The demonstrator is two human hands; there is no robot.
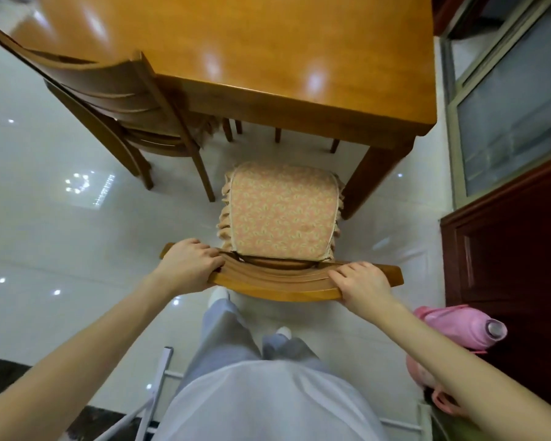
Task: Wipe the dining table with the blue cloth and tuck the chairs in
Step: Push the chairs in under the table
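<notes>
1. Standing just short of the near edge of the dining table (268,43), the chair (277,283) is gripped by its top rail.
2. The rail's left end is clasped by the left hand (188,265), fingers curled over it, close together.
3. The right end is held likewise by the right hand (360,284).
4. A second chair (109,100) is seen against the table's left side.

Glossy white tile floor (45,233); dark red wooden cabinet (516,265); pink cylindrical bottle (465,326) just beside it; frosted glass window (516,116) farther back; white metal frame (159,386) lower left
</notes>
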